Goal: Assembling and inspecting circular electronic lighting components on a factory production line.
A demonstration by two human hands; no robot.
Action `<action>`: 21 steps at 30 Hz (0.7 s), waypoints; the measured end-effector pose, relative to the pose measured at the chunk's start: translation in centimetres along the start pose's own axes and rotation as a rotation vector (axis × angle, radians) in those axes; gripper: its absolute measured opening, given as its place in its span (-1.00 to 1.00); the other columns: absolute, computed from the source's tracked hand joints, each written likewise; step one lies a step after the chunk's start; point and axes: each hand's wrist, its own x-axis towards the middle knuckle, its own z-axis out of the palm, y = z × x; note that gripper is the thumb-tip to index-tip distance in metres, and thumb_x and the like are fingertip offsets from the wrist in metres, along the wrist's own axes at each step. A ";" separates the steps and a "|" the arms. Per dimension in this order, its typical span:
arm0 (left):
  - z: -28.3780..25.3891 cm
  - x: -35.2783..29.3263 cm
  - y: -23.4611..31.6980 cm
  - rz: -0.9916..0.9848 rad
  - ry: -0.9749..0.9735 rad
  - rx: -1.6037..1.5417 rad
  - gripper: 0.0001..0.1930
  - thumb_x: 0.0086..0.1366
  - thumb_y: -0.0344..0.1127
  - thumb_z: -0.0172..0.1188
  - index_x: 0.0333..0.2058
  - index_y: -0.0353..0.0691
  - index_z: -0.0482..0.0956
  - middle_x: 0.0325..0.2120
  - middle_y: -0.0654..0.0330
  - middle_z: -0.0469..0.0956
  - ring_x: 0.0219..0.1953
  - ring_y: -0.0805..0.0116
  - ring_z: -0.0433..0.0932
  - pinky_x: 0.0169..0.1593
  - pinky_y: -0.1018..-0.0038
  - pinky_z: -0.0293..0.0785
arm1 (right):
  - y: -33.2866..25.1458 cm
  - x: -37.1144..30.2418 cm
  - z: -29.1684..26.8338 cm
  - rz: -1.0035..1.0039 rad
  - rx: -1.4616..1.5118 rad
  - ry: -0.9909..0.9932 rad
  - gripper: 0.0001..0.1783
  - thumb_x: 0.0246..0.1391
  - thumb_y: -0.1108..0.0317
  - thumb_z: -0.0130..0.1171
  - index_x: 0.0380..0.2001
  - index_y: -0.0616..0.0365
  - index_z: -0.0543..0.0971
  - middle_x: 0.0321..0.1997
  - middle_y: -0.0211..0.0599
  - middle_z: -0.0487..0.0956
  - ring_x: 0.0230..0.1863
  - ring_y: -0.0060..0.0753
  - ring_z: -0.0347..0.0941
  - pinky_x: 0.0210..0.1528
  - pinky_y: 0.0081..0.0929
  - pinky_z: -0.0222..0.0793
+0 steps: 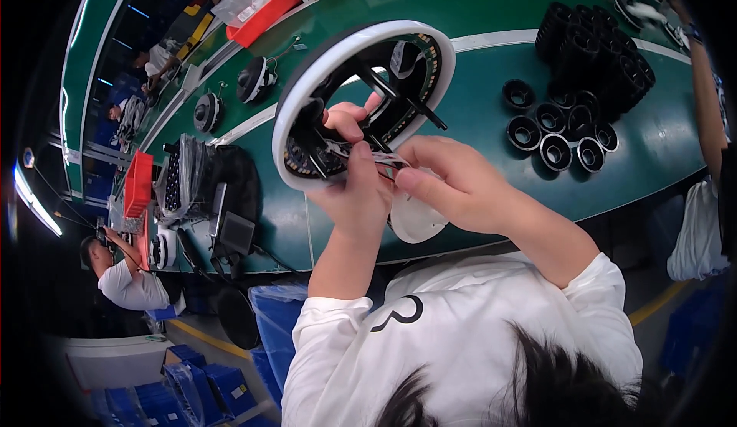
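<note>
A large ring-shaped housing [289,116], with a glossy white rim and a black inside, is tilted up above the table. Small light squares line its inner wall, and dark posts stick out of it. My left hand [357,185] grips its lower edge, fingers reaching through the opening and thumb at the wires. Thin wires [390,161] come out at the bottom of the ring. My right hand [461,181] pinches them close to my left thumb; its fingertips are partly hidden. Just below my hands shows a white rounded piece [417,224], mostly covered.
Black cup-shaped parts [595,51] stand stacked at the right, with several single cups [554,151] before them. Two dome-like units [255,80] lie at the back left. A red bin [265,14] is behind them. Bagged black parts [188,181] sit left. A co-worker's arm [705,105] shows far right.
</note>
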 end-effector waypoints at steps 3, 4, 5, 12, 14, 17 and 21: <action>-0.1 -0.1 -0.2 0.126 0.029 0.109 -0.63 0.01 -0.65 -0.06 -0.14 -0.41 0.24 -0.45 0.15 0.35 -0.20 0.23 0.41 0.03 -0.02 0.31 | -0.6 -0.3 -0.4 0.115 -0.128 -0.080 -0.65 -0.05 0.07 0.09 -0.55 0.17 0.45 -0.64 -0.24 0.43 -0.59 -0.24 0.37 -0.55 -0.41 0.20; -0.2 -0.1 -0.1 0.144 0.002 0.160 -0.64 0.00 -0.66 -0.05 -0.15 -0.41 0.24 -0.47 0.14 0.36 -0.22 0.21 0.43 0.02 -0.02 0.32 | -0.6 -0.4 -0.5 0.117 -0.125 -0.079 -0.65 -0.05 0.07 0.09 -0.55 0.17 0.45 -0.64 -0.24 0.43 -0.59 -0.24 0.37 -0.55 -0.41 0.20; -0.3 -0.2 -0.2 0.162 -0.024 0.210 -0.65 -0.01 -0.66 -0.04 -0.17 -0.42 0.25 -0.50 0.12 0.37 -0.23 0.19 0.46 0.01 -0.02 0.33 | -0.6 -0.4 -0.6 0.048 -0.283 -0.065 -0.74 -0.07 0.18 0.13 -0.52 0.19 0.46 -0.64 -0.31 0.43 -0.61 -0.36 0.34 -0.54 -0.46 0.21; -0.5 -1.1 0.0 0.060 0.036 0.154 -0.67 0.03 -0.62 0.01 -0.17 -0.40 0.24 -0.48 0.16 0.37 -0.24 0.23 0.46 0.02 -0.01 0.32 | -0.1 -0.5 0.1 -0.288 -0.372 0.321 -0.92 -0.21 0.34 0.20 -0.56 0.01 0.50 -0.69 -0.42 0.41 -0.64 -0.33 0.33 -0.59 -0.42 0.19; -0.1 -1.1 0.9 -0.087 0.017 -0.009 -0.53 0.02 -0.57 0.01 -0.04 -0.26 0.17 -0.37 0.29 0.41 -0.13 0.26 0.37 0.08 0.24 0.24 | -0.2 -0.7 -0.3 -0.338 -0.485 0.241 -0.88 -0.24 0.42 0.20 -0.51 0.02 0.52 -0.66 -0.42 0.42 -0.62 -0.32 0.31 -0.56 -0.44 0.18; 0.4 -1.2 1.9 -0.243 0.101 -0.075 -0.51 0.00 -0.47 0.05 -0.04 -0.18 0.18 -0.39 0.26 0.42 -0.08 0.21 0.38 0.08 0.25 0.25 | 0.2 -0.8 -0.1 -0.455 -0.590 0.211 -0.72 -0.38 0.49 0.20 -0.44 -0.01 0.55 -0.63 -0.45 0.43 -0.62 -0.35 0.27 -0.57 -0.48 0.16; 0.2 -1.4 2.3 -0.358 0.159 -0.211 -0.56 0.00 -0.46 0.07 -0.09 -0.17 0.24 -0.30 0.15 0.42 -0.01 0.08 0.36 0.11 0.08 0.23 | 0.1 -1.0 -0.4 -0.550 -0.748 0.247 -0.80 -0.42 0.40 0.15 -0.54 -0.10 0.53 -0.70 -0.58 0.36 -0.64 -0.51 0.30 -0.66 -0.57 0.16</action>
